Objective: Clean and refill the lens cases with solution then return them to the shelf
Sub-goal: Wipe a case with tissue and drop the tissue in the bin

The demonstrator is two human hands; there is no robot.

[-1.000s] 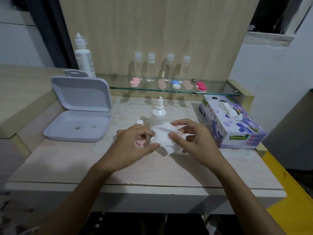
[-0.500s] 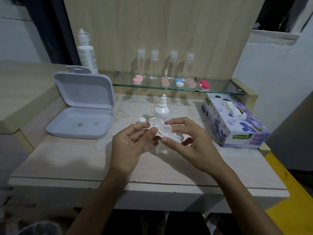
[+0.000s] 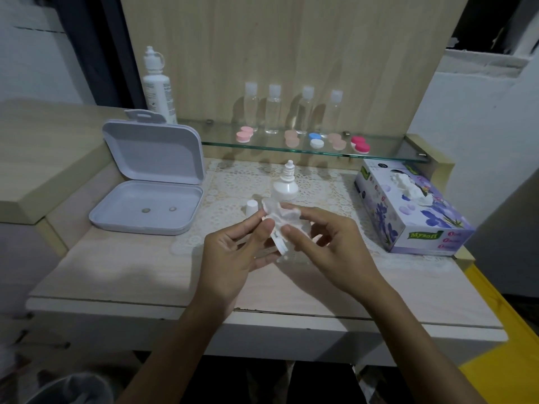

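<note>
Tabletop (image 3: 145, 275) keeps your dropper bottle (image 3: 285, 188) close for refilling. Your left hand (image 3: 233, 255) pinches the white lens case (image 3: 278, 243) on edge, your right hand (image 3: 323, 243) pinches a tissue (image 3: 280, 212) into it. A second ago both sat lower, case flatter.

Pale wooden table (image 3: 116, 275) with worn front edge, set against light wood back panel (image 3: 291, 48). Glass shelf (image 3: 408, 154) fixed across panel. White wall (image 3: 466, 118) at right, dark curtain (image 3: 96, 53) at left. Yellow floor patch (image 3: 501, 360) lower right. Dim indoor light.
</note>
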